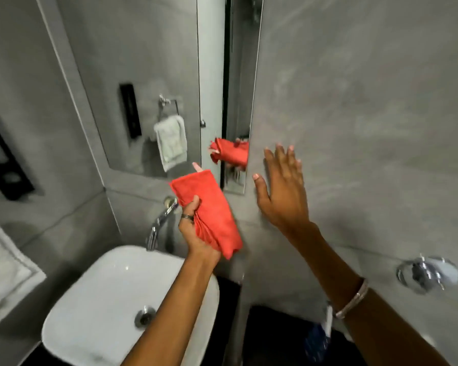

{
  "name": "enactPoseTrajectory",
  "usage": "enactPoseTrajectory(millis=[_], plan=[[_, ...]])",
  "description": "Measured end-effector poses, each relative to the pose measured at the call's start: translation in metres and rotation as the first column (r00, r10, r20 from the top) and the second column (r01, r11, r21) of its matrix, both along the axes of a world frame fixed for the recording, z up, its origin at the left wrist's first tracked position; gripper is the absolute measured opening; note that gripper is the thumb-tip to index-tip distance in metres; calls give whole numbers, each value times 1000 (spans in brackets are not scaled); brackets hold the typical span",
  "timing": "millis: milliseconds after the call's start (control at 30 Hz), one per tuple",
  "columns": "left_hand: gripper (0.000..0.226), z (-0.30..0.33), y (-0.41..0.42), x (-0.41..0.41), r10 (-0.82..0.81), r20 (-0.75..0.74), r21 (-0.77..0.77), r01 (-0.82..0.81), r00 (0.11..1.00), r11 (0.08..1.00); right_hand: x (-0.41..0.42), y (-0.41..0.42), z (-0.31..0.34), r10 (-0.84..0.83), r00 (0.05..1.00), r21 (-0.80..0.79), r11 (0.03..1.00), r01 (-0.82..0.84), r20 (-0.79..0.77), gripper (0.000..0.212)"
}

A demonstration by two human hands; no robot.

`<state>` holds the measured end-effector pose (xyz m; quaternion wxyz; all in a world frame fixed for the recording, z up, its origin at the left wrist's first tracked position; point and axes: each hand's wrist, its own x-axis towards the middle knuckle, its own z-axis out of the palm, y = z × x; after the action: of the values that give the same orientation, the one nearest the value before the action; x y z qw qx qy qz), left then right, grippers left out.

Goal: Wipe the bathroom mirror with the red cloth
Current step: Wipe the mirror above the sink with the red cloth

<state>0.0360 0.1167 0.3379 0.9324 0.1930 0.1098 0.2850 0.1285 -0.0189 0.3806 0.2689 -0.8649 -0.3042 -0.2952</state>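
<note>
Grey walls (354, 101) frame the mirror (148, 75); left hand (196, 228) grasps red cloth (209, 207), right hand (283, 191) spread flat.

A folded red microfibre cloth (212, 207) is held upright and slightly tilted in front of the grey wall, just below the mirror's lower edge, its top corner squared and its lower end bunched into pleats. The frameless wall mirror (154, 83) stands above it, its glass reflecting grey tiling, a hanging pale towel and the red cloth.
</note>
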Motion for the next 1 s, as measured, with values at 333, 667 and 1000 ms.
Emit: enactPoseTrajectory(millis=[333,667,1000], plan=[[71,225,24,70,549,231,844,-446,803,297,57,4,238,-209,848,5,972,236,488,71],[85,422,63,148,522,620,769,-323,585,-552,109,18,370,-270,713,53,949,311,647,70],[65,407,60,178,500,722,673,-319,478,-667,144,31,359,-306,624,153,945,288,719,70]])
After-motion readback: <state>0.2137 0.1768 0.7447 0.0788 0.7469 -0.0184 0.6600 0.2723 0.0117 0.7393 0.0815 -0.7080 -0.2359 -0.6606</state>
